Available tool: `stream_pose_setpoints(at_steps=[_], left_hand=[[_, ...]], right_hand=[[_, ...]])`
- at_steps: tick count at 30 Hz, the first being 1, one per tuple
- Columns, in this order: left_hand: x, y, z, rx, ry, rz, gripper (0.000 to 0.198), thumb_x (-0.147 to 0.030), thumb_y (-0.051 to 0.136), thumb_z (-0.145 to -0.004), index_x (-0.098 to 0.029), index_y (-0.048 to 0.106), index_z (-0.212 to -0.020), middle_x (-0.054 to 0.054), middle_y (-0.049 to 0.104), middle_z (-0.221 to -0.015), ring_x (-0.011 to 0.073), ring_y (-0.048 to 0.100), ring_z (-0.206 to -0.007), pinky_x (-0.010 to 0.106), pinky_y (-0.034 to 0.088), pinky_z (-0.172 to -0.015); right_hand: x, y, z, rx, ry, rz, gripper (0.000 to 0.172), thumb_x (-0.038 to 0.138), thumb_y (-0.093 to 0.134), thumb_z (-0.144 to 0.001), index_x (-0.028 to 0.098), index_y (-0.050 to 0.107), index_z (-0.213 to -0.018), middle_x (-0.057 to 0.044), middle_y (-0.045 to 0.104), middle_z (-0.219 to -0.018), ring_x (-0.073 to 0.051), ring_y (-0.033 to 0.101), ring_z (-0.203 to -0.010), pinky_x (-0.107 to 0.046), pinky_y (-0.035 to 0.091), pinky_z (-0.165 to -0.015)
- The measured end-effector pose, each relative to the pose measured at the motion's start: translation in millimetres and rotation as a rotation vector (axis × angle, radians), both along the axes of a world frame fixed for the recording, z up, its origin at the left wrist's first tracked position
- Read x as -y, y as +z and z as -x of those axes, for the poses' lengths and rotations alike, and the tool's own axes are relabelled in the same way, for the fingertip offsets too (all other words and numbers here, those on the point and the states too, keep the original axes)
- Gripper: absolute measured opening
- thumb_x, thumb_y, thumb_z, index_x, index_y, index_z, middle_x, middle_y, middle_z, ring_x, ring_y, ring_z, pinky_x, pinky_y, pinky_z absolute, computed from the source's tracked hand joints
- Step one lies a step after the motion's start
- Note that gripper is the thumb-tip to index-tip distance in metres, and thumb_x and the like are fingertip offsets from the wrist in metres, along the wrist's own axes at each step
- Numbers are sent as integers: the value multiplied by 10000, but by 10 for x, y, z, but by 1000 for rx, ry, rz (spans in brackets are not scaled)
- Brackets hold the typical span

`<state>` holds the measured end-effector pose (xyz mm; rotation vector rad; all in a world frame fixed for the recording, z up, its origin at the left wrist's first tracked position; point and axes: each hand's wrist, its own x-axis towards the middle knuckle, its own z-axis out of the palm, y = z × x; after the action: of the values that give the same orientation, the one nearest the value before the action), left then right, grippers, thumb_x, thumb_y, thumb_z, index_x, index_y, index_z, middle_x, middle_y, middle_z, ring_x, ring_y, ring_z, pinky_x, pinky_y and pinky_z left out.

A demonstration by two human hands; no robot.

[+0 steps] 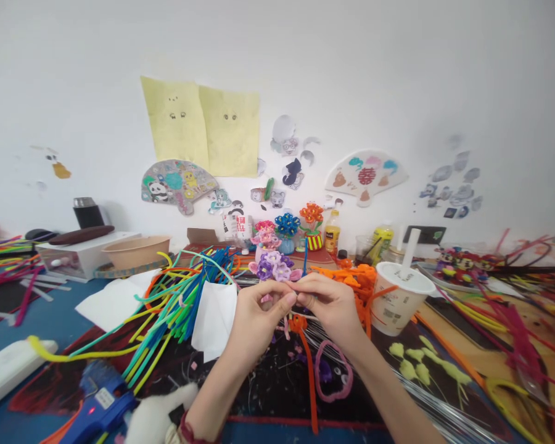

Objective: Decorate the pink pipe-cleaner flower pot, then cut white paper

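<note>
My left hand (263,305) and my right hand (329,305) meet above the dark mat (259,388), thumbs and forefingers pinched tip to tip. Whatever lies between the fingertips is too small and covered to make out. Just behind them stand purple and lilac pipe-cleaner flowers (277,266). Under my right hand an orange pipe cleaner (311,376) hangs down, with a curled orange piece (298,322) near its top. Close by on the mat lies a pink pipe-cleaner loop (335,373).
Left are a bundle of green and blue pipe cleaners (185,308), white paper (215,314) and a blue glue gun (99,404). A lidded cup (400,299) with a straw stands right, near pale yellow pieces (409,364) and yellow-handled scissors (509,401). Potted pipe-cleaner flowers (311,225) stand behind.
</note>
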<state>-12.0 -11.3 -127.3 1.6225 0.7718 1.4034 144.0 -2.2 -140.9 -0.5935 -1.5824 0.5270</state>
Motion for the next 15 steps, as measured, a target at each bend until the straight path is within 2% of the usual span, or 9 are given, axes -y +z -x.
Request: stream_pose_setpoints(at_steps=[15], left_hand=[[5,25,15,-1,-5,21,173,-320,735,-750,-149,724,-730,13,694,-705,115,569,-666,207,445,-635]], right_hand=[[-7,-18,12,-16,19,-16,156,237,720,-817,309,790,-936,-26,725,-808,-177,644,-767,-292,514,-701]])
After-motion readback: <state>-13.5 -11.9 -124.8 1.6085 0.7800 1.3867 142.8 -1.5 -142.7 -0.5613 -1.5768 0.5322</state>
